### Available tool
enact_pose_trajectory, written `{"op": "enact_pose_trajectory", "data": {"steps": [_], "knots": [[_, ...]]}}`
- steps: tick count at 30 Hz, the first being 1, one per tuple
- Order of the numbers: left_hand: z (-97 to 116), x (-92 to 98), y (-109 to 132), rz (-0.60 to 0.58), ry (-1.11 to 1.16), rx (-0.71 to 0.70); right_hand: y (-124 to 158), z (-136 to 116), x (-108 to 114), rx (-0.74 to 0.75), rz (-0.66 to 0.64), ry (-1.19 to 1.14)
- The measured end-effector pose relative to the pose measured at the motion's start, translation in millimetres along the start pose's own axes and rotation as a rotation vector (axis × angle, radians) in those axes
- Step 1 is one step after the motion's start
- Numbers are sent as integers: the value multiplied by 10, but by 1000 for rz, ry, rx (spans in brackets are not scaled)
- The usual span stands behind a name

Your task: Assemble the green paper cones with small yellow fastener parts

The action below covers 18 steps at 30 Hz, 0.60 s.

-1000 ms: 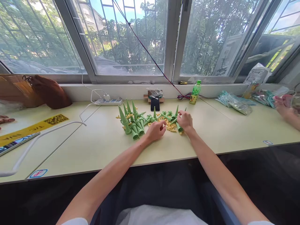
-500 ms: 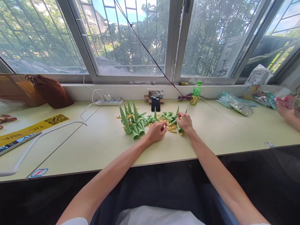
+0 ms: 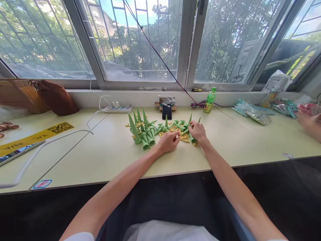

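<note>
Just left of the pile's middle, my left hand [image 3: 169,142] is closed, its fingers curled together over small yellow plastic pieces [image 3: 185,138]. What its fingertips pinch, if anything, is too small to make out. My right hand [image 3: 198,131] is closed round a green plastic cone spike [image 3: 185,132] whose tapered end points down to the left. To the left of my hands, several green cone spikes [image 3: 135,134] stand upright with yellow pieces at their sides. Other green cones [image 3: 150,138] lie on their sides in front and behind.
A black phone [image 3: 167,111] leans at the back by a small box. A green drink bottle [image 3: 210,100] stands back right, with bagged items [image 3: 258,113] beyond it. A white power strip [image 3: 118,109] and cable lie left. Another person's hand [image 3: 309,122] is at the far right.
My left hand has shifted very slightly to the right. My right hand stays in place with the green cone spike. The other person's hand has moved a little.
</note>
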<state>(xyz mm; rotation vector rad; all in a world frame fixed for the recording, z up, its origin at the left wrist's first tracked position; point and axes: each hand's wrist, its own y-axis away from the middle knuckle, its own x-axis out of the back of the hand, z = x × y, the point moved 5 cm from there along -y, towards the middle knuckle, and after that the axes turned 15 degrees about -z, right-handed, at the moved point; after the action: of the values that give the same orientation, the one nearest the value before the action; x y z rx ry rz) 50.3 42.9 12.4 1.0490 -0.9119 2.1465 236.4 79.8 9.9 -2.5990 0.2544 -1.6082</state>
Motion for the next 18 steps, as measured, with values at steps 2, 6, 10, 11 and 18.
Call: {"op": "enact_pose_trajectory", "data": {"steps": [2, 6, 10, 11, 18], "knots": [[-8, 2, 1, 3, -3, -2, -9, 14, -13, -10, -13, -19], [-32, 5, 1, 2, -5, 2, -32, 28, -22, -1, -16, -83], [-43, 11, -4, 6, -10, 9, -41, 16, 11, 42, 33, -172], [-42, 14, -6, 7, -10, 11, -37, 7, 29, 59, 54, -199], [-47, 27, -14, -2, -17, 42, 3, -70, 92, 164, 121, -569]]}}
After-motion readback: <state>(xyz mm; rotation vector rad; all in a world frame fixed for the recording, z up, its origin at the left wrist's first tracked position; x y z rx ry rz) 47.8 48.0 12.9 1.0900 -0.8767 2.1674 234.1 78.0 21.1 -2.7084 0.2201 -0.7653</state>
